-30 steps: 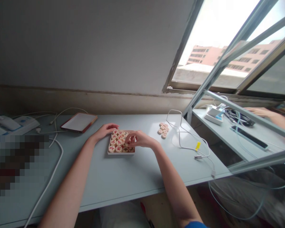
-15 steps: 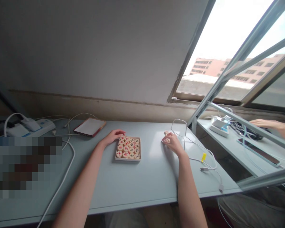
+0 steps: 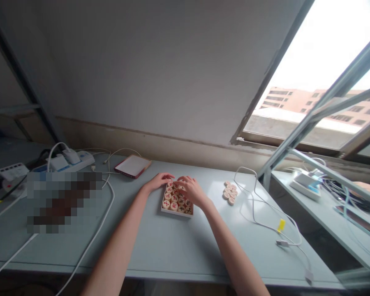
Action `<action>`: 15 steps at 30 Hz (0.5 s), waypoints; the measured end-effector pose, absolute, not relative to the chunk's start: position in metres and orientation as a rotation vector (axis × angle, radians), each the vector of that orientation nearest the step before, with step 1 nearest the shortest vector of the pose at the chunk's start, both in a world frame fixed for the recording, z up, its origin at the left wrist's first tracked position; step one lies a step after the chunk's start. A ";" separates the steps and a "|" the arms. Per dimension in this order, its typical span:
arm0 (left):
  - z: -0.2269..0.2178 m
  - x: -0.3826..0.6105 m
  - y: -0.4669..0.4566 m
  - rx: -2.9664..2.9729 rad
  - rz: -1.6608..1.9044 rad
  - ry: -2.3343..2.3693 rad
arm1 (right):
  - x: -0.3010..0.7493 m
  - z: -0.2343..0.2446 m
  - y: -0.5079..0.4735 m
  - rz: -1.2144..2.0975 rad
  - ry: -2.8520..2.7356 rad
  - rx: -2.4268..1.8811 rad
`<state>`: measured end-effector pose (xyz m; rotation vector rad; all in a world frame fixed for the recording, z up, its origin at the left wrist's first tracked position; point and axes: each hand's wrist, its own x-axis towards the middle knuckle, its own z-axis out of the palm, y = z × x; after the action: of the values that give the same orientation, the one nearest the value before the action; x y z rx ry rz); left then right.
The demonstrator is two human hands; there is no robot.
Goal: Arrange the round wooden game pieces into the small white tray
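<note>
A shallow pale box (image 3: 176, 213) lies on the desk, filled with rows of round wooden Chinese chess pieces (image 3: 174, 197), marked in red and dark characters. My left hand (image 3: 158, 181) curls at the far left corner of the box, its fingers along the back edge. Over the far right part of the same box is my right hand (image 3: 191, 190), fingers apart and stretched down at the pieces; it covers some of them, and I see nothing held in it. A loose cluster of chess pieces (image 3: 230, 192), characters not readable, lies on the desk to the right.
A reddish box lid (image 3: 133, 166) lies at the back left. White cables (image 3: 106, 209) run down the left side and another cable (image 3: 274, 227) loops at the right. Power strips (image 3: 83, 159) stand at far left. Metal posts (image 3: 314, 115) rise on the right; another person's arm (image 3: 368, 188) shows beyond.
My right hand has moved left from the loose pieces to the box, leaving the cluster uncovered. My left hand stays at the box corner. The view has turned slightly left.
</note>
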<state>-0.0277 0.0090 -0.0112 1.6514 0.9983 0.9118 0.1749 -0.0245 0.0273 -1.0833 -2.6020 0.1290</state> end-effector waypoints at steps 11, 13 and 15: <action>-0.016 -0.029 0.010 1.597 0.918 0.992 | 0.214 0.008 0.002 0.459 -2.099 -1.177; -0.017 -0.029 0.010 1.585 0.920 0.986 | 0.225 0.010 0.003 0.545 -2.041 -1.241; -0.017 -0.030 0.010 1.584 0.916 0.978 | 0.229 0.010 0.002 0.598 -2.082 -1.239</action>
<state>-0.0297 0.0102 -0.0175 1.5843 0.9782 0.9156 0.2288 0.0021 0.0103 -1.2386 -2.0815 0.5977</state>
